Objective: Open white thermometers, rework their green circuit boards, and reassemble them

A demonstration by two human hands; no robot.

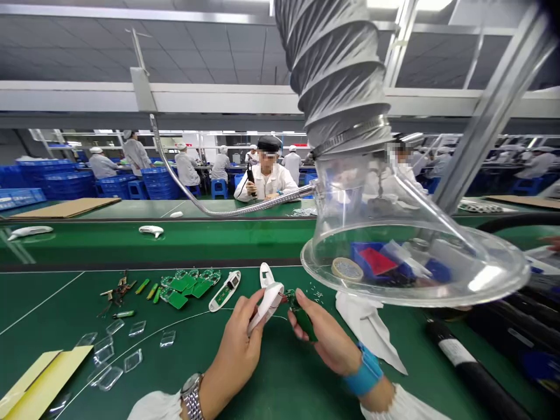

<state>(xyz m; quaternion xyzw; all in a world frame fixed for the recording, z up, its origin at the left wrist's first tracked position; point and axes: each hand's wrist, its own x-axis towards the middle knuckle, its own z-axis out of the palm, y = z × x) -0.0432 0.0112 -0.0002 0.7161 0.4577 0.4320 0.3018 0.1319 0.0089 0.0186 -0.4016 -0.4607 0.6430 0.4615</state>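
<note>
My left hand [238, 341] is closed around a white curved plastic housing [268, 303], tilted above the green bench. In my right hand [326, 335] is a green circuit board [301, 318], pinched between thumb and fingers. Thin dark wires show between the housing and the board. Just beyond my left hand, a white housing half [225, 290] with a board inside lies on the bench. Another white housing piece [265, 272] stands partly hidden behind the one I hold. A pile of green circuit boards [186, 287] rests further left.
Several clear plastic windows [132, 360], small wired parts [119, 291] and yellow sheets [48, 379] lie left. A clear fume hood [415, 274] hangs low at right, over a tape roll [347, 269] and blue bin [363, 256]. A white cloth [367, 326] and black-handled tool [464, 356] lie right.
</note>
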